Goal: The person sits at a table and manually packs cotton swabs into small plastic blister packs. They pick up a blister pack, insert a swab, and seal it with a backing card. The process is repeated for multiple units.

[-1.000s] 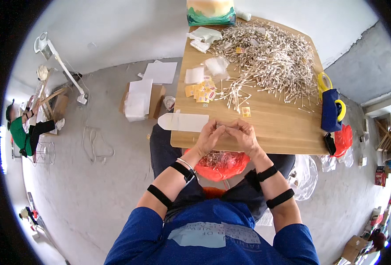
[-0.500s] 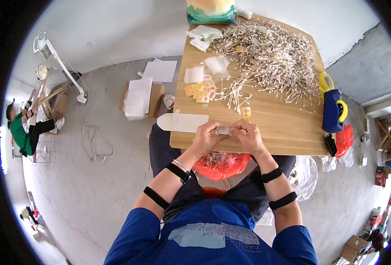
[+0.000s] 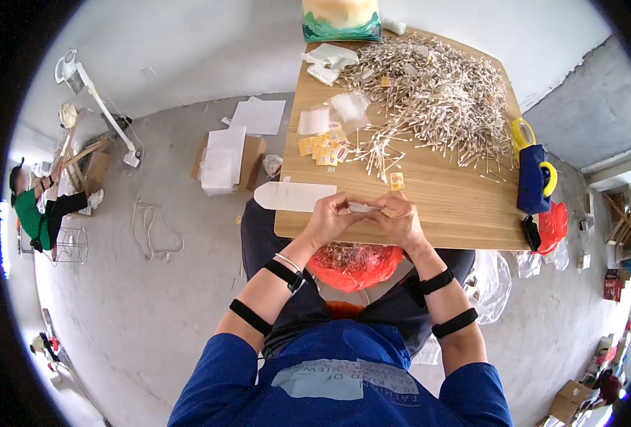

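Over the near edge of the wooden table (image 3: 465,217), my left hand (image 3: 331,217) and my right hand (image 3: 402,219) meet, fingers closed on a small whitish packet (image 3: 362,208). Its contents are too small to make out. Just beyond my right hand lies one yellow card (image 3: 397,181). A flat white sheet with a pointed end (image 3: 295,196) reaches to the left of my left hand. Farther off are a loose bunch of cotton swabs (image 3: 381,153), a cluster of yellow cards (image 3: 325,149) and clear plastic bags (image 3: 314,121).
A big heap of cotton swabs (image 3: 444,99) covers the table's far right. At the right edge stands a blue tape dispenser (image 3: 533,181) with yellow tape. A red bag (image 3: 358,269) hangs below the near edge. Left of the table is a cardboard box (image 3: 253,162); a person in green (image 3: 30,213) sits farther left.
Both hands stay in nearly the same place. The packet between my fingers has tilted slightly, and the fingers have shifted on it.
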Demonstrator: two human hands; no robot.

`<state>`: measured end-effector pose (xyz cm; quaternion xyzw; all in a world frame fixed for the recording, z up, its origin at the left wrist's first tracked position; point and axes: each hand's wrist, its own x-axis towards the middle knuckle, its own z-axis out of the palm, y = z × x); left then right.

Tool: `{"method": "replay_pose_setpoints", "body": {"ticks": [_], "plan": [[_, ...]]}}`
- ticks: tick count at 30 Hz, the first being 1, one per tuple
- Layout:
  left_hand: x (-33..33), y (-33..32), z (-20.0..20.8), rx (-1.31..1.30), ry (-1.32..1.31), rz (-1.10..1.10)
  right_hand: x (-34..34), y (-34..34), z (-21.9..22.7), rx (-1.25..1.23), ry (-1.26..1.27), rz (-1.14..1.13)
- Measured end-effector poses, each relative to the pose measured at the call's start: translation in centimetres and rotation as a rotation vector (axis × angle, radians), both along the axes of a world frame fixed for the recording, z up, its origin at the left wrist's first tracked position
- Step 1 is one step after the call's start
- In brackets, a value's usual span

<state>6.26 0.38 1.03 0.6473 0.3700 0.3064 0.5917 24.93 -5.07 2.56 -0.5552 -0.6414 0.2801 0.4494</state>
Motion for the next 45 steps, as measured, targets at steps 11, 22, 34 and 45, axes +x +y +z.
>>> {"method": "replay_pose_setpoints", "body": {"ticks": [11, 22, 34, 45], "plan": [[-0.1, -0.3, -0.3, -0.084, -0.191, -0.001, -0.1, -0.1, 0.5, -0.116, 0.094, -0.04], [-0.1, -0.5, 0.5, -0.157, -0.233, 0.006, -0.8, -0.1, 0.4, -0.193, 0.119, -0.036], [0.0, -0.4, 0.4, -0.282, -0.246, 0.026, -0.6, 0.0, -0.2, -0.367, 0.474, -0.031], [0.1, -0.1, 0.0, -0.267, -0.258, 0.02, -0.9, -0.3, -0.5, -0.317, 0.393, -0.084]]}}
